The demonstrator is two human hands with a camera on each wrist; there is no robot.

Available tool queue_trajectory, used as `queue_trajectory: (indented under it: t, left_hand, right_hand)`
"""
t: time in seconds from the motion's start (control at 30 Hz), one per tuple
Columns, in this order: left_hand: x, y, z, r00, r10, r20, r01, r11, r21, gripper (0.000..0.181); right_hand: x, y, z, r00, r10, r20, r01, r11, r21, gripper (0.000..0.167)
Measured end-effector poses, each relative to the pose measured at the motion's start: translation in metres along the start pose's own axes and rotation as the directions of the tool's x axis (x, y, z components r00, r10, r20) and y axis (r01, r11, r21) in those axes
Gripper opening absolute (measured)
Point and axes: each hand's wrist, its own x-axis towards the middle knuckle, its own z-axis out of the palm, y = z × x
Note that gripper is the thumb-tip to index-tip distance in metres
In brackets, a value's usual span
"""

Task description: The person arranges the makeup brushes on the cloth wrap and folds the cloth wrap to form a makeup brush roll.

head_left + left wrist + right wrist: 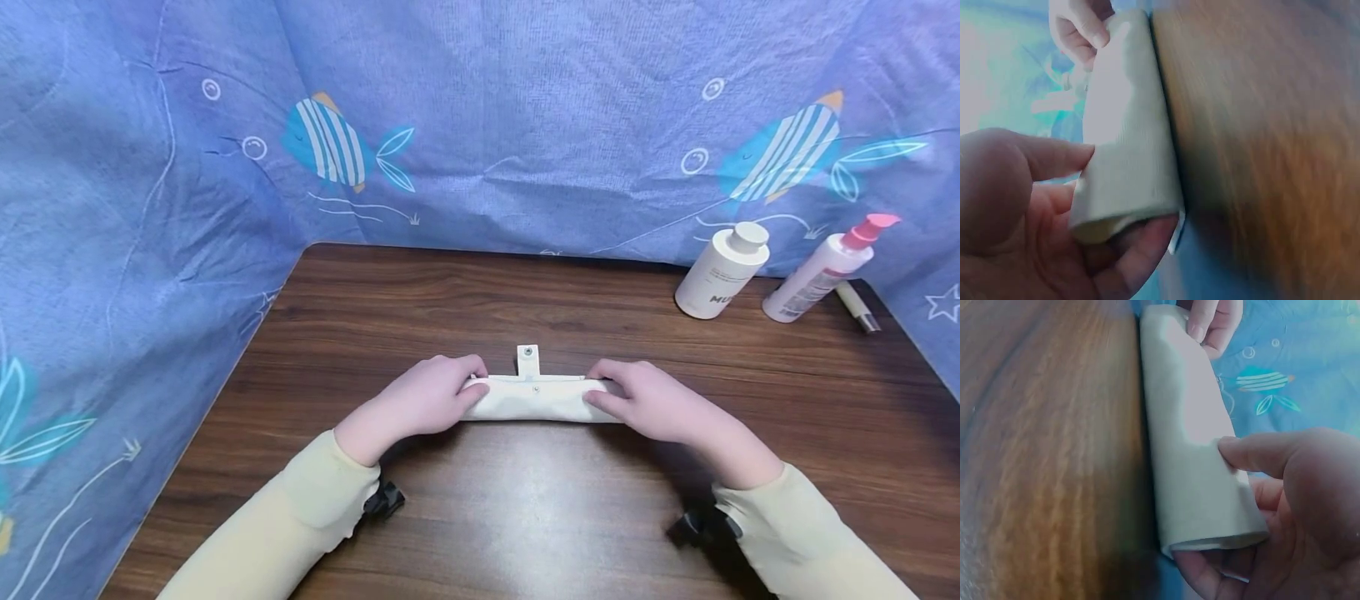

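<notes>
A white roll (536,405) with a snap tab (528,360) lies lengthwise across the wooden table. Its tab points away to the back, with a metal snap on it, and a small stud shows on the roll's top. My left hand (438,396) grips the left end, thumb on top and fingers at the far side and under the open end, as the left wrist view shows. At the other end my right hand (652,400) holds the roll (1197,437) the same way. Whatever may be inside the roll cannot be seen.
Toward the back right of the table (480,508) stand a white capped bottle (720,271) and a pump bottle (817,279) with a pink top. A small tube (857,306) lies behind them. Blue fish-print cloth (525,125) hangs along the back and sides.
</notes>
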Motion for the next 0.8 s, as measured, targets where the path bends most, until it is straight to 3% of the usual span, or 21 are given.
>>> queue_trajectory:
  t: [0.17,0.27,0.37,0.47,0.57,0.67,0.8]
  left_hand:
    - [0.0,-0.004,0.0,0.997,-0.041,0.071,0.04,0.999,0.018,0.028]
    - [-0.001,-0.001,0.003,0.998,-0.037,0.048,0.032,0.995,0.099,0.026]
    - [-0.003,0.006,0.008,1.0,0.023,-0.009,-0.02,0.972,0.233,0.035]
    - [-0.009,0.019,0.015,0.992,0.121,0.024,-0.122,0.933,0.339,0.057]
    - [-0.016,0.032,0.023,0.974,0.183,0.13,-0.22,0.9,0.378,0.077]
    - [-0.021,0.04,0.028,0.961,0.19,0.201,-0.255,0.889,0.38,0.088]
    - [-0.025,0.039,0.029,0.961,0.164,0.222,-0.241,0.891,0.384,0.093]
  right_hand:
    - [0.005,0.005,0.005,0.995,0.102,-0.012,-0.101,0.994,0.032,0.021]
    - [0.007,0.004,0.009,0.988,0.147,-0.049,-0.146,0.989,0.018,0.023]
    - [0.007,0.003,0.013,0.978,0.18,-0.102,-0.183,0.983,-0.021,0.025]
    - [0.005,0.0,0.014,0.968,0.195,-0.159,-0.211,0.973,-0.094,0.028]
    - [0.003,-0.005,0.014,0.959,0.15,-0.241,-0.197,0.963,-0.183,0.029]
    - [0.005,-0.012,0.015,0.956,0.056,-0.288,-0.141,0.948,-0.286,0.025]
    - [0.023,-0.027,0.015,0.977,0.007,-0.214,-0.074,0.948,-0.309,0.02]
